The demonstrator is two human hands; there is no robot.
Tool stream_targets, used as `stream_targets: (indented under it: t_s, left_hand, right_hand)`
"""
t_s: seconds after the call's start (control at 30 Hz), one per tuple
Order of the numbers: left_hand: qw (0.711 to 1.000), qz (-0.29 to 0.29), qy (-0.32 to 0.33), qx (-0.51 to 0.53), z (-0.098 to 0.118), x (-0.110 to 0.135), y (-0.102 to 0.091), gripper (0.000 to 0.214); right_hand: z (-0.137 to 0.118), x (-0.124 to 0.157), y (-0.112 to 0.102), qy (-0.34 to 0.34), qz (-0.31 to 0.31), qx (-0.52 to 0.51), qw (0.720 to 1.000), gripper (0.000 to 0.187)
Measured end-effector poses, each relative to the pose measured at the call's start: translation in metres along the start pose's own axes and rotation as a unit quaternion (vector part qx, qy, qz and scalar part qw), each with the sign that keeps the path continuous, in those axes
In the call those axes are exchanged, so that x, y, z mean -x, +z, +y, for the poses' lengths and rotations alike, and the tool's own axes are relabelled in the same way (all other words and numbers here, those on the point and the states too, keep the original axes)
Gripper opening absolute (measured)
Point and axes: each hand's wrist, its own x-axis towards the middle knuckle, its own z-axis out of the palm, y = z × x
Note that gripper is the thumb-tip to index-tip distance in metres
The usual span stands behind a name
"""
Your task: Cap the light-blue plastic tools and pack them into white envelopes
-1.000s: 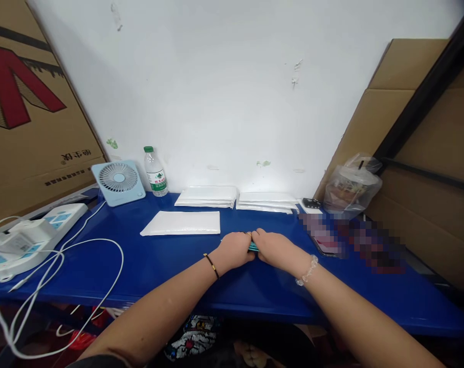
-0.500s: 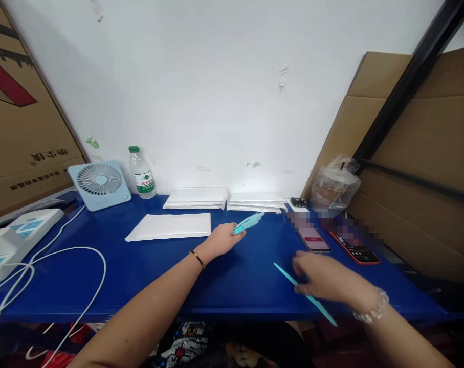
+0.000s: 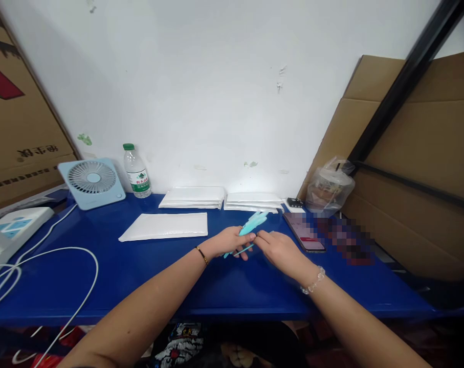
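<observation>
My left hand (image 3: 234, 241) is closed round a bundle of thin turquoise plastic sticks (image 3: 255, 221), whose flat ends fan out past the thumb. My right hand (image 3: 278, 251) meets it from the right, fingers pinched at the end of another slim turquoise stick (image 3: 246, 249). This stick runs below the bundle, under the left thumb, and is partly hidden by the left fingers. Both hands are just above the blue table (image 3: 216, 286). To their left lies a single white padded envelope (image 3: 166, 226).
Two stacks of white padded envelopes, left (image 3: 193, 197) and right (image 3: 252, 200), sit against the wall. A fan (image 3: 92, 181), water bottle (image 3: 137, 174), power strip (image 3: 20, 230) and white cable (image 3: 95, 271) occupy the left. Rightward are a phone (image 3: 306, 235) and bagged drink cup (image 3: 327, 189).
My right hand has picked up the loose turquoise stick from the table's front right and brought it left and back to my left hand. The left hand keeps its bundle.
</observation>
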Motion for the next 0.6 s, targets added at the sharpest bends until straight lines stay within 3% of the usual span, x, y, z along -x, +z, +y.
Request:
stream_targets:
  t_s: [0.1, 0.17, 0.2, 0.27, 0.3, 0.33, 0.37, 0.4, 0.47, 0.53, 0.6]
  left_hand:
    - [0.997, 0.008, 0.044, 0.057, -0.004, 0.001, -0.003, 0.046]
    - [0.991, 0.027, 0.07, 0.107, -0.008, 0.0, -0.004, 0.042]
    - [0.988, 0.037, 0.082, 0.124, -0.009, -0.001, -0.003, 0.042]
    - [0.985, 0.057, 0.103, 0.127, -0.012, -0.003, 0.001, 0.046]
    - [0.985, 0.063, 0.113, 0.114, -0.014, -0.005, 0.003, 0.048]
    - [0.985, 0.067, 0.126, 0.093, -0.015, -0.007, 0.006, 0.049]
    - [0.985, 0.07, 0.141, 0.069, -0.016, -0.009, 0.01, 0.049]
    - [0.984, 0.076, 0.158, 0.045, -0.017, -0.011, 0.013, 0.047]
    - [0.979, 0.088, 0.181, 0.01, -0.017, -0.013, 0.016, 0.047]
    - [0.978, 0.087, 0.189, -0.014, -0.016, -0.012, 0.013, 0.058]
    - [0.977, 0.077, 0.192, -0.051, -0.013, -0.004, -0.001, 0.081]
  right_hand:
    - [0.004, -0.008, 0.001, 0.025, 0.086, -0.119, 0.989, 0.027]
    - [0.005, -0.015, 0.001, 0.112, 0.196, -0.262, 0.938, 0.024]
    - [0.004, -0.02, 0.001, 0.172, 0.255, -0.345, 0.887, 0.031]
    - [0.0, -0.031, 0.002, 0.271, 0.318, -0.515, 0.748, 0.056]
    - [-0.004, -0.037, 0.002, 0.292, 0.311, -0.593, 0.683, 0.064]
    - [-0.008, -0.043, 0.002, 0.29, 0.281, -0.66, 0.634, 0.068]
    - [-0.013, -0.049, 0.001, 0.274, 0.24, -0.705, 0.608, 0.068]
    - [-0.018, -0.054, 0.0, 0.253, 0.206, -0.726, 0.606, 0.063]
    - [-0.028, -0.063, -0.001, 0.212, 0.179, -0.711, 0.646, 0.044]
    - [-0.032, -0.068, -0.002, 0.19, 0.194, -0.679, 0.682, 0.026]
    - [-0.029, -0.07, -0.001, 0.19, 0.235, -0.67, 0.679, 0.021]
